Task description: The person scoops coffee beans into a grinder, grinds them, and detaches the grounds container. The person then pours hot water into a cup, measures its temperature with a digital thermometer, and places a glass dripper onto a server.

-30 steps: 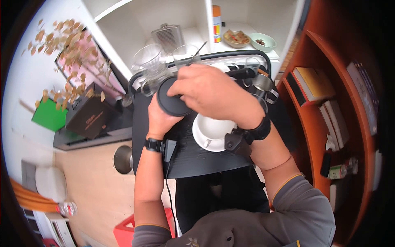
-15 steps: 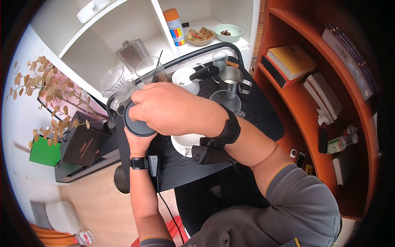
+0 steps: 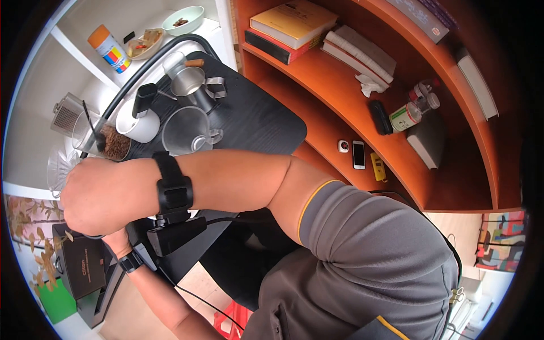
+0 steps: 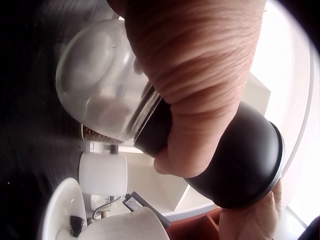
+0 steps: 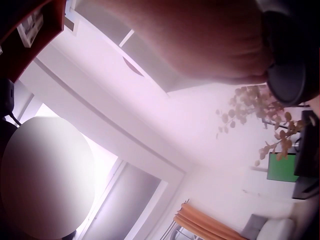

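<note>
In the left wrist view, my left hand (image 4: pixel 195 85) grips the black body of what looks like a manual coffee grinder (image 4: pixel 245 155), its round glass jar (image 4: pixel 100 80) pointing down toward the table. At the grinder's other end, my right hand (image 4: pixel 250 220) has its fingers at the black lid. The head view shows the back of my right hand (image 3: pixel 93 195) covering most of the grinder, with my left hand (image 3: pixel 117 242) below it. A black lid (image 5: pixel 289 82) edges out beyond the right hand in the right wrist view.
On the black table (image 3: pixel 255 119) stand a glass of brown granules (image 3: pixel 116 143) with a spoon, a white mug (image 3: pixel 139 127) with a black-handled tool at it, a glass server (image 3: pixel 184 127) and a steel jug (image 3: pixel 190 85). An orange bookshelf (image 3: pixel 317 85) curves along the right.
The head view has swung to the right, so hands and table now appear farther left. My left hand stays around the grinder and my right hand stays at its lid.
</note>
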`<state>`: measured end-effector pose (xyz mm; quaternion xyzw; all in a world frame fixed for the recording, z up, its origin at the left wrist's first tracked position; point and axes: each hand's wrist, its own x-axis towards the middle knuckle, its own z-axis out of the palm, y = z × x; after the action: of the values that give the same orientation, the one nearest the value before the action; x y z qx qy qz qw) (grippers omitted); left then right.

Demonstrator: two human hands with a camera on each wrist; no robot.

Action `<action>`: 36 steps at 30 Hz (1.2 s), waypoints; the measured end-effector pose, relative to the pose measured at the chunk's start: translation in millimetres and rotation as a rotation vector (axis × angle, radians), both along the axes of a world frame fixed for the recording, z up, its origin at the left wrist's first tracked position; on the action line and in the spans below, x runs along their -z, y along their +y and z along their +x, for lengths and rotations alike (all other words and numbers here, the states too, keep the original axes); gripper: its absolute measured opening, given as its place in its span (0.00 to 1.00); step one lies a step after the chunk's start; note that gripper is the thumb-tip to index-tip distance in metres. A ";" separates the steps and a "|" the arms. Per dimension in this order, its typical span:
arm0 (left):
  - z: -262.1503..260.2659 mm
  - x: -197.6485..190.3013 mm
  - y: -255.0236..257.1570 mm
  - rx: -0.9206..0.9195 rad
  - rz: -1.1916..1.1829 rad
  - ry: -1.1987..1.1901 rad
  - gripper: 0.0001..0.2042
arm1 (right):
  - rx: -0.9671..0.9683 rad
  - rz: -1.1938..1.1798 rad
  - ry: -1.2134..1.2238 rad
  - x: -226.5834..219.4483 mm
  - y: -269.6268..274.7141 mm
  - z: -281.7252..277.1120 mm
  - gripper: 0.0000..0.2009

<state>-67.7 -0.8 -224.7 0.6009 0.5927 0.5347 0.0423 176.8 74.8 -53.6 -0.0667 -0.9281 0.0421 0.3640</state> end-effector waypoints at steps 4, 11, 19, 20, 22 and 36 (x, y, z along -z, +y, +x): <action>7.2 -8.2 -2.1 -0.037 -0.016 0.042 0.26 | 0.037 -0.002 0.014 -0.4 -2.7 4.2 0.06; -78.9 33.7 0.8 -0.159 -0.264 0.165 0.32 | 1.287 0.434 -0.028 84.3 -24.7 -137.6 0.03; -71.2 27.3 -4.9 -0.036 -0.309 0.102 0.34 | 0.191 0.013 -0.155 -10.4 -10.0 4.0 0.04; -68.7 26.5 -6.3 -0.025 -0.310 0.091 0.34 | 0.150 -0.027 -0.230 -16.9 -9.4 8.6 0.02; -64.0 24.4 -6.7 -0.002 -0.312 0.069 0.34 | 0.108 -0.068 -0.306 -13.4 -9.8 2.1 0.06; -43.8 11.1 -8.2 0.160 -0.345 -0.080 0.38 | 0.121 0.005 -0.298 -13.0 -8.8 8.2 0.09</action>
<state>-111.6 -9.0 -235.8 0.6082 0.6237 0.4435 0.2105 185.0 66.0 -40.6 -0.1272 -0.9662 0.0074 0.2241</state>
